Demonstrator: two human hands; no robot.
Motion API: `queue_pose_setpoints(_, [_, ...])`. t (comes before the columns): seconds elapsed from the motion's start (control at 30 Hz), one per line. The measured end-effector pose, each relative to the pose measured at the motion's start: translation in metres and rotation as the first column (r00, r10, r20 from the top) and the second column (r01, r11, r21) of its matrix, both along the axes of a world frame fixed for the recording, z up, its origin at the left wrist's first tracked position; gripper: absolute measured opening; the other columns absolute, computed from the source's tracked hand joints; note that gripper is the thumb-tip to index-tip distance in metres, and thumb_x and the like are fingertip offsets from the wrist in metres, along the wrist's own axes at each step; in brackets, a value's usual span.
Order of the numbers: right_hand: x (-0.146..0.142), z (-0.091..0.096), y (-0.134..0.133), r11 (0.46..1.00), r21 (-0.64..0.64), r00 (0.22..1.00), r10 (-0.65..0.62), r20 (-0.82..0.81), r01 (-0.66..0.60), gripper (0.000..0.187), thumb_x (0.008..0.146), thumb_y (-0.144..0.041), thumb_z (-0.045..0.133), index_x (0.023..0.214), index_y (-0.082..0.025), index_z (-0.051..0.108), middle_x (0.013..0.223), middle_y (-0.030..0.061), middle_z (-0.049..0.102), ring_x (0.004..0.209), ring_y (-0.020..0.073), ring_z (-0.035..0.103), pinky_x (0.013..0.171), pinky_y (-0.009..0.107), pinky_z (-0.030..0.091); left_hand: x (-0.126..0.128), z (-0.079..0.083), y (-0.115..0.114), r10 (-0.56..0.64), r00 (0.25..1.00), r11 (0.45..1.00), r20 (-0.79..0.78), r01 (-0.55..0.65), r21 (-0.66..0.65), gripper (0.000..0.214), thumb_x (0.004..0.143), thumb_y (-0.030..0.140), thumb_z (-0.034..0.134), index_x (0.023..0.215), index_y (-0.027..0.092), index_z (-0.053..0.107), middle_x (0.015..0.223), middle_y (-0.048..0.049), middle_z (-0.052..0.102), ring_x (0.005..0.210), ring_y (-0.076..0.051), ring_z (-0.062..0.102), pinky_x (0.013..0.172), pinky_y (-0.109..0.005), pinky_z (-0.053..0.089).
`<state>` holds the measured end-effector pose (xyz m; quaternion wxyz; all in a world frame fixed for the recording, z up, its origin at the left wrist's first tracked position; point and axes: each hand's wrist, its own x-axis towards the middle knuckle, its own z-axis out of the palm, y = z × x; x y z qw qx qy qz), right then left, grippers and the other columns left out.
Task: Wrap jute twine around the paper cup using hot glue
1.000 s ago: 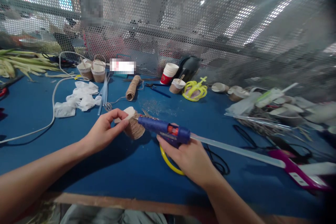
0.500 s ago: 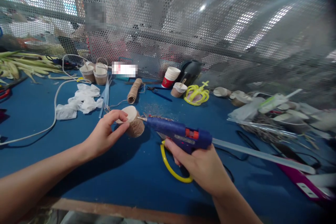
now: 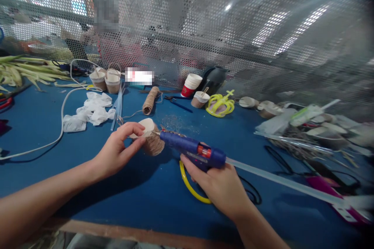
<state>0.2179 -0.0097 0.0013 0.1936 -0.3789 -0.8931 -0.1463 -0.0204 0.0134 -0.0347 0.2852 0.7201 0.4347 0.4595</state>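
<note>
My left hand (image 3: pixel 118 149) pinches the rim of a small paper cup (image 3: pixel 155 144), whose side is wrapped in brown twine and whose white mouth tips toward the upper left. My right hand (image 3: pixel 223 188) is closed round the handle of a blue hot glue gun (image 3: pixel 187 144). Its metal nozzle meets the cup's side near the rim, close to my left fingertips. A long translucent glue stick (image 3: pixel 277 181) juts from the gun's back end. Below the gun, a yellow tube loop (image 3: pixel 189 188) lies on the table, partly hidden by my right hand.
Behind the cup lie a twine roll (image 3: pixel 150 101) and pliers (image 3: pixel 179 103). Further back stand wrapped cups (image 3: pixel 112 83), stacked paper cups (image 3: pixel 191 85) and a yellow crown-shaped piece (image 3: pixel 220 105). White crumpled plastic (image 3: pixel 95 109) and a white cord (image 3: pixel 62 120) are at left; plastic bags (image 3: pixel 280 126) at right.
The glue gun has shifted slightly left, bringing its nozzle over the cup's side. The cup has tilted a little, its base swinging right. My left hand has barely moved.
</note>
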Motion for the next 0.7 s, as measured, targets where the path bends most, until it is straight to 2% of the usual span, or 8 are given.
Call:
queue_pose_setpoints(0.13, [0.0, 0.001, -0.001, 1.0, -0.026, 0.999, 0.01, -0.049, -0.011, 0.028, 0.079, -0.011, 0.048, 0.088, -0.025, 0.071, 0.062, 0.0024, 0.071, 0.076, 0.0223, 0.068, 0.068, 0.031, 0.053, -0.001, -0.001, 0.001, -0.013, 1.0, 1.0, 0.013, 0.014, -0.023, 0.012, 0.083, 0.026, 0.047, 0.078, 0.016, 0.052, 0.097, -0.0097, 0.059, 0.096, -0.019, 0.055, 0.088, -0.033, 0.04])
queue_pose_setpoints(0.3, [-0.01, 0.008, -0.004, 0.986, -0.155, 0.975, -0.088, -0.203, 0.056, 0.02, 0.08, -0.02, 0.049, 0.075, -0.023, 0.068, 0.061, 0.0025, 0.069, 0.063, 0.0199, 0.068, 0.059, 0.027, 0.054, -0.001, 0.0, 0.001, -0.023, 1.0, 0.999, 0.016, 0.024, -0.037, 0.013, 0.082, 0.027, 0.048, 0.076, 0.016, 0.052, 0.097, -0.0097, 0.059, 0.096, -0.019, 0.056, 0.089, -0.034, 0.04])
queue_pose_setpoints(0.43, [-0.018, 0.015, -0.005, 0.961, -0.265, 0.941, -0.162, -0.298, 0.082, 0.018, 0.079, -0.02, 0.049, 0.069, -0.022, 0.064, 0.061, 0.0023, 0.069, 0.056, 0.0186, 0.067, 0.055, 0.026, 0.054, 0.0, 0.001, 0.0, -0.019, 1.0, 0.999, 0.019, 0.02, -0.043, 0.014, 0.082, 0.027, 0.048, 0.076, 0.016, 0.053, 0.096, -0.0095, 0.06, 0.095, -0.019, 0.056, 0.088, -0.033, 0.041])
queue_pose_setpoints(0.7, [-0.02, 0.014, -0.007, 0.952, -0.298, 0.936, -0.161, -0.314, 0.064, 0.018, 0.078, -0.021, 0.048, 0.069, -0.023, 0.063, 0.055, 0.0003, 0.066, 0.051, 0.0189, 0.064, 0.049, 0.028, 0.052, 0.001, 0.004, -0.001, -0.006, 1.0, 0.999, 0.001, 0.006, -0.033, 0.012, 0.081, 0.025, 0.049, 0.074, 0.016, 0.053, 0.096, -0.0096, 0.061, 0.094, -0.019, 0.057, 0.088, -0.033, 0.042])
